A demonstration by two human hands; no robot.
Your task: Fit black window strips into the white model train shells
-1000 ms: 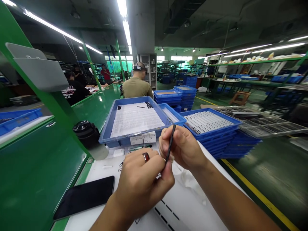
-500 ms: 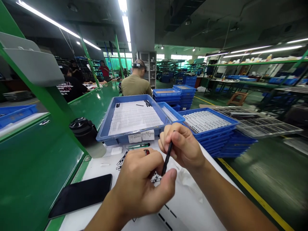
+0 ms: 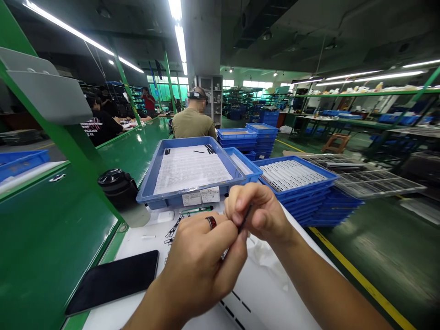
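Both hands meet over the white work surface around a thin black strip (image 3: 245, 217). My left hand (image 3: 201, 259), with a ring on one finger, pinches the strip's lower end between thumb and forefinger. Curled around its upper part are the fingers of my right hand (image 3: 263, 211), the thumb slightly off it. The fingers hide much of the strip. Left of my hands, small black-edged pieces (image 3: 174, 228) lie scattered on the white surface. Beneath the hands, black slots or strips (image 3: 233, 311) show on a white sheet.
A large blue tray (image 3: 161, 198) of white strips, with a few black pieces, stands ahead. Stacked blue trays (image 3: 305, 208) are at the right. A phone (image 3: 115, 280), a dark-lidded bottle (image 3: 118, 192) and a green cutter (image 3: 197, 210) lie around. A person (image 3: 193, 120) sits beyond.
My left thumb has closed onto the strip, and the two hands have come together. The right thumb has eased away from the strip's upper end.
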